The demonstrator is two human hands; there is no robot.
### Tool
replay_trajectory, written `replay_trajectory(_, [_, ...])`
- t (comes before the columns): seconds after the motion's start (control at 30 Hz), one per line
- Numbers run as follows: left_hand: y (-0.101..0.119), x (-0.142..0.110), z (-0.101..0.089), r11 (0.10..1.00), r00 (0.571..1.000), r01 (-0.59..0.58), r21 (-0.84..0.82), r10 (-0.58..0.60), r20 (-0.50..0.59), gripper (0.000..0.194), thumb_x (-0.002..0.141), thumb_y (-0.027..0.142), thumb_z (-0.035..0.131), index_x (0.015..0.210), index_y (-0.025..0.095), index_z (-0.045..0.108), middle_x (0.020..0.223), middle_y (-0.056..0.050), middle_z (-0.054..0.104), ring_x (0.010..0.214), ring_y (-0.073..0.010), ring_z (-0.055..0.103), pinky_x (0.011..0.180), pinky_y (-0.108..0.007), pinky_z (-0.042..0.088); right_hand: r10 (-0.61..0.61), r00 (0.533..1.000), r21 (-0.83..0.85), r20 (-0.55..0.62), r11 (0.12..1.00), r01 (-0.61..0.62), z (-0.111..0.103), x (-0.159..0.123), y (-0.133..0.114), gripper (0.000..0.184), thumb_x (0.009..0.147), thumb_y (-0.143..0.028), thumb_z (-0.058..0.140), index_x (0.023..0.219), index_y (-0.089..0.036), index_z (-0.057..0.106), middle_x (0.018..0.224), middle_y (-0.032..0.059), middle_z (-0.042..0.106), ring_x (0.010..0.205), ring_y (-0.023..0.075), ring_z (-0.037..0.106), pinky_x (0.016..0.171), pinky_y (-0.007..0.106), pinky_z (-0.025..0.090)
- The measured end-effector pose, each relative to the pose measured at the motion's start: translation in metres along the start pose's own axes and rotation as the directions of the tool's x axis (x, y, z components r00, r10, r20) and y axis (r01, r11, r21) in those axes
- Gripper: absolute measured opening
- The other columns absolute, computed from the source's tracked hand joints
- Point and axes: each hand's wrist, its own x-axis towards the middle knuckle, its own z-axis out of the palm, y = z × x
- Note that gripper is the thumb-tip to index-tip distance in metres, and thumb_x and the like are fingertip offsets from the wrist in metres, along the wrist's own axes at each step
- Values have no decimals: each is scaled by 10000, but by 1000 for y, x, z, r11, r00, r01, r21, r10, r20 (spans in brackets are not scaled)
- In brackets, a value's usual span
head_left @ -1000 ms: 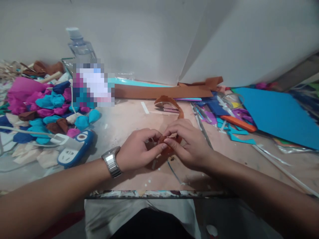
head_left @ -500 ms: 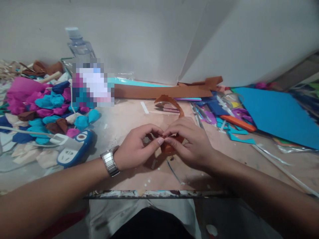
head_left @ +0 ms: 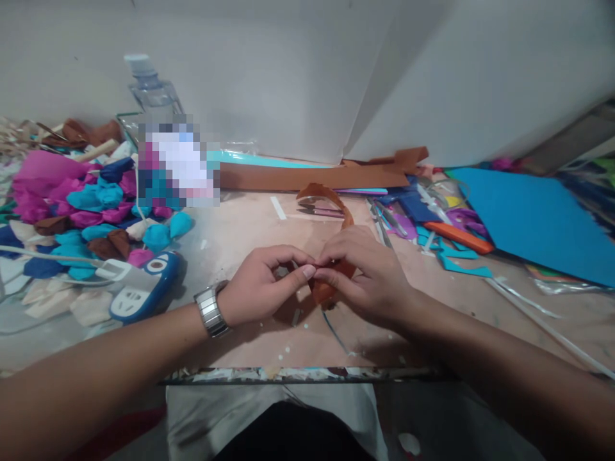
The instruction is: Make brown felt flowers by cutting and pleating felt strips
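The brown strip (head_left: 324,293) is near the centre of the frame, its end pinched between both hands while the rest hangs below the fingers and curls up behind the right hand (head_left: 369,275) in an open loop. The left hand (head_left: 266,285) comes in from the lower left, thumb and forefinger closed on the strip's end; the right hand, from the lower right, grips it the same way, the fingertips of the two hands meeting. A metal watch (head_left: 211,310) circles the left wrist

Just above the hands, a dark slender tool (head_left: 321,210) lies on the pale tabletop (head_left: 240,224) within the strip's curl, with a small white slip (head_left: 278,208) to its left. Farther up, a long brown sheet (head_left: 307,177) stretches along the foot of the grey wall (head_left: 269,70)

In the right part of the frame, an orange-handled tool (head_left: 459,237) lies among coloured scraps beside a large blue sheet (head_left: 538,221). At left, a blue-and-white power adapter (head_left: 147,287) sits beside a heap of pink, blue and brown bundles (head_left: 100,192); in the upper left a clear bottle (head_left: 154,93) with a white cap stands behind a pixelated patch (head_left: 180,160)
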Motion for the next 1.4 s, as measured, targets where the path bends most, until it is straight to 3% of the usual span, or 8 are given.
replay_trajectory(0.2, [-2,0,0,1000,999,21,-15,-21,26,279,1025,383,632,934,148,751,840,-28,726,762,-131,617,728,-241,487,19,1000,4,19,1000,-19,0,0,-1,138,959,-287,770,1020,-226,662,913,14,701,868,192,646,905,391,462])
replay_trajectory(0.33, [-4,0,0,999,1000,0,-47,1,13,285,1037,394,616,965,149,743,914,-43,744,835,-148,640,796,-259,507,16,1000,26,14,1000,-16,-2,-1,-4,114,984,-283,708,1071,-232,655,936,25,709,878,201,649,907,399,470])
replay_trajectory(0.5, [-2,2,1,998,999,-35,-58,33,-26,233,1030,349,627,997,155,752,979,-57,781,900,-162,688,842,-262,537,50,999,18,-17,999,-50,-2,-1,-4,47,983,-255,683,991,-222,649,918,25,703,869,192,643,892,384,467])
replay_trajectory(0.97, [1,1,0,1000,1000,10,20,-10,11,263,1035,371,611,1035,167,777,1066,-76,806,972,-193,718,897,-301,543,34,999,-33,-22,999,-35,-1,-1,-3,51,977,-222,698,969,-234,649,878,17,711,829,191,655,874,405,492])
replay_trajectory(1.1, [1,2,-1,998,1000,-2,58,1,12,269,1037,372,604,994,167,772,998,-62,793,897,-176,694,828,-276,528,13,1000,-40,-14,999,-13,-1,0,-3,38,986,-228,706,1014,-225,682,909,25,742,863,193,680,900,411,497])
replay_trajectory(1.23, [1,2,-2,999,1000,0,51,-1,21,290,1034,377,608,914,155,752,855,-28,741,760,-136,620,735,-244,490,-21,1000,-35,-14,999,21,0,-1,0,181,991,-206,697,1167,-238,726,977,44,749,926,208,684,904,419,517])
replay_trajectory(1.4, [1,2,-2,997,996,82,-4,-82,42,361,1021,438,618,840,149,736,663,21,607,618,-105,490,628,-225,431,-43,999,-40,6,998,44,0,-3,2,207,1010,-203,650,1187,-257,743,1018,58,731,954,220,668,906,437,530])
